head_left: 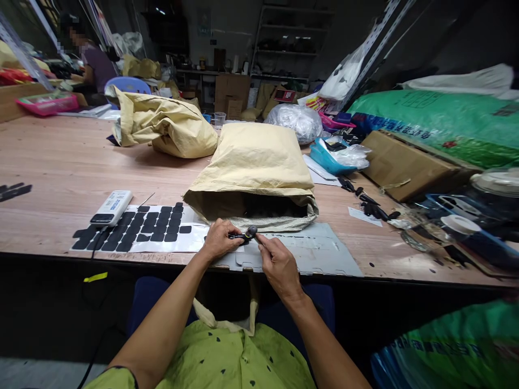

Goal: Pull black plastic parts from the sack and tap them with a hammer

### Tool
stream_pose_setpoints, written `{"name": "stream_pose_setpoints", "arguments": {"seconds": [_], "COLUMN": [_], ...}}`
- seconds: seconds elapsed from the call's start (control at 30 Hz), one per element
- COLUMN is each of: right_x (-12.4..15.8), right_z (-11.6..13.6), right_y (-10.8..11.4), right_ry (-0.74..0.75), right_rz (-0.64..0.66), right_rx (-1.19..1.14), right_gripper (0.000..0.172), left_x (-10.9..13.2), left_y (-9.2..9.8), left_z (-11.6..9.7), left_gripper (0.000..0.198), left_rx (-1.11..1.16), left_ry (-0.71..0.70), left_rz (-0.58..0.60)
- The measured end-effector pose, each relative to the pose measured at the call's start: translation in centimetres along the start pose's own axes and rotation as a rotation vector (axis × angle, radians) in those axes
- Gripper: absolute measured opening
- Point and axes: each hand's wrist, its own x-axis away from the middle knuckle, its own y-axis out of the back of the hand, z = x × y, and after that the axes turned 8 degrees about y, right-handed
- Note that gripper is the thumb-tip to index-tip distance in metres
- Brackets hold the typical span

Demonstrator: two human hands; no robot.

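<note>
Between my hands, just in front of an open paper-like sack, is a small black part [250, 233] with a rounded end and a thin yellowish ring. My left hand [220, 237] is closed on its narrower side. My right hand [279, 265] is pinched at the rounded end; whatever its fingertips hold is too small to make out. The tan sack [259, 156] lies with its mouth toward me, dark inside. Beneath my hands is a grey flat board [320, 251]. To the left lies a white sheet with black rounded stickers [156, 224].
A white handheld device [111, 208] with a cable rests on the sticker sheet near a thin metal pick [146, 200]. Another tan sack [170, 121] stands behind. On the right are a cardboard box [409, 162], black parts [371, 208] and a green sack [438, 121]. A person [95, 62] sits far left.
</note>
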Motion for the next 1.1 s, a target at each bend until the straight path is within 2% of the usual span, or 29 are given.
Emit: {"name": "stream_pose_setpoints", "arguments": {"seconds": [0.07,0.27,0.4,0.53,0.67,0.83,1.03,1.1], "right_x": [0.0,-1.7,-2.0,-1.5,-1.2,-1.2,-1.2,-1.2], "right_z": [-0.5,-2.1,-3.9,-5.2,-5.3,-5.0,-5.0,-5.0], "right_y": [0.0,0.7,0.3,-0.6,-0.9,-0.8,-0.9,-0.9], "right_ry": [-0.020,-0.031,-0.080,-0.010,0.010,-0.008,-0.024,-0.031], "right_rz": [0.002,-0.124,-0.090,-0.058,-0.056,-0.043,-0.046,-0.045], "right_rx": [0.005,0.105,0.350,0.505,0.536,0.538,0.531,0.527], "right_gripper": [0.034,0.034,0.034,0.034,0.034,0.034,0.034,0.034], "left_x": [0.0,0.2,0.3,0.3,0.3,0.4,0.4,0.6], "left_y": [0.1,0.2,0.3,0.5,1.0,1.4,1.5,2.0], "left_z": [-0.1,-0.3,-0.5,-0.4,-0.3,-0.3,-0.6,-0.9], "left_gripper": [0.015,0.016,0.017,0.017,0.024,0.047,0.048,0.048], "left_rx": [0.001,-0.011,-0.045,-0.026,0.042,0.128,0.158,0.145], "left_ry": [-0.003,0.004,0.001,0.000,-0.013,0.021,0.031,0.030], "left_rz": [-0.001,-0.001,0.004,0.026,0.051,0.041,0.033,0.072]}}
